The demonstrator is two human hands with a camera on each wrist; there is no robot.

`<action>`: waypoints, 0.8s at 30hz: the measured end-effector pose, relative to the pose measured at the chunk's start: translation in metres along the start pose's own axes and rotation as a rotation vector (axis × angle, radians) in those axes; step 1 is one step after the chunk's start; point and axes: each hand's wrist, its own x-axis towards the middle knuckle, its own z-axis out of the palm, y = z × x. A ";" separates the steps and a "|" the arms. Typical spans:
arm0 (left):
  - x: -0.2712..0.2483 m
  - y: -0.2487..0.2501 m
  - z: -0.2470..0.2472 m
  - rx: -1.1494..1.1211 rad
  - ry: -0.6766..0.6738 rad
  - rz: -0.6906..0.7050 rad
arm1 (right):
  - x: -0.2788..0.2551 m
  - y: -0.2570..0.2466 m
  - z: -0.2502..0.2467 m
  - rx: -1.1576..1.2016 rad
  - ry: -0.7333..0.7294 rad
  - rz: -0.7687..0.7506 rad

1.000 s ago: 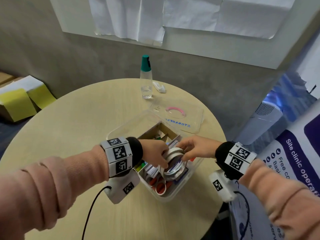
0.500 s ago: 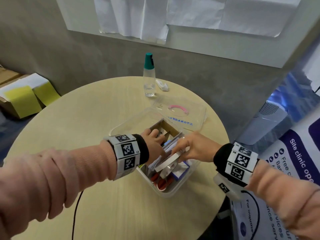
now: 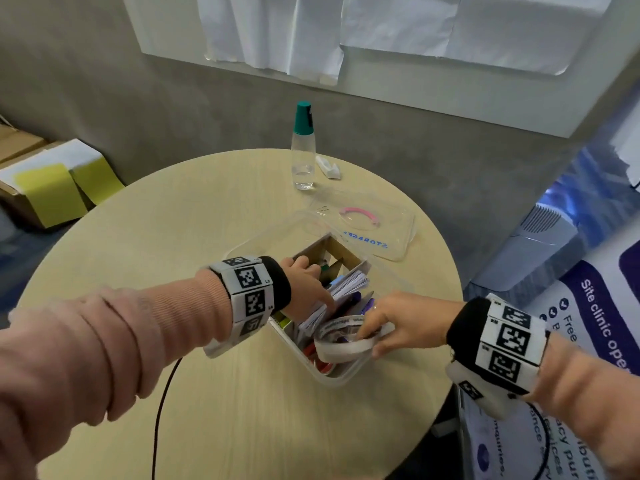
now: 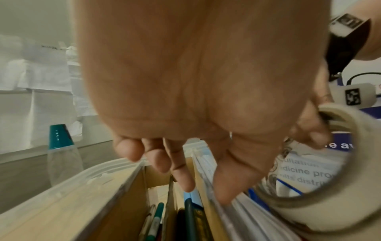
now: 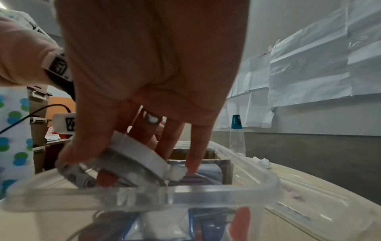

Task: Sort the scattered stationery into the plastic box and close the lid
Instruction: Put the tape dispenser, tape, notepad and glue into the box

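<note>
Since a moment ago: the tape roll (image 3: pixel 349 337) has swung from standing on edge between the hands to lying nearly flat over the near end of the box (image 3: pixel 341 377); the left hand (image 3: pixel 306 289) has let go of it and now leans on the papers (image 3: pixel 341 287).
Right hand (image 3: pixel 398 323): holds the roll, thumb on the outer band and fingers hooked inside the ring, as the right wrist view shows; I'd say this is so it can be laid down flat.
Left hand, grip: fingers straight and relaxed, holding nothing, pressing the paper stack away from the roll, probably to make room beside it.
Tape roll, place: tilted at the box rim, not yet down among the contents; something red (image 3: pixel 323 365) lies just under it.
Roll, make: wide pale band, stiff ring with a big hollow core and dull papery surface.
Box, make: clear, thin-walled plastic with rounded corners and a thick lip; a cardboard divider (image 3: pixel 332 252) stands beyond the left fingers, pens (image 4: pixel 156 220) upright in its slots.
Lid (image 3: pixel 367 226): clear, flat, lying on the table (image 3: pixel 173 220) beyond the box, well away from both hands, so closing isn't done.
Bottle (image 3: pixel 303 150): clear with a teal cap, farther off, near the table's far edge.
</note>
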 end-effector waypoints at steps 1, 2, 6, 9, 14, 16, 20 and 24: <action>0.000 -0.001 0.000 -0.012 0.001 0.000 | 0.002 -0.002 0.000 -0.031 -0.018 -0.002; 0.000 -0.002 0.000 -0.022 0.000 -0.001 | 0.003 -0.004 -0.001 -0.063 -0.027 -0.004; 0.001 -0.005 0.000 -0.051 0.007 -0.014 | 0.006 -0.007 -0.010 -0.149 0.014 -0.010; 0.001 -0.007 -0.001 -0.076 0.007 -0.024 | 0.008 -0.009 -0.006 -0.264 -0.001 -0.050; 0.001 -0.006 -0.001 -0.063 -0.003 -0.014 | 0.014 -0.008 0.003 -0.221 -0.067 -0.017; 0.001 -0.005 -0.001 -0.043 -0.004 -0.007 | 0.020 -0.004 -0.001 -0.161 -0.099 0.003; 0.000 -0.002 -0.001 -0.028 0.003 -0.012 | 0.029 0.002 -0.012 -0.129 -0.024 -0.033; -0.001 -0.002 0.001 -0.041 0.005 -0.018 | 0.034 0.007 -0.013 -0.114 0.066 -0.037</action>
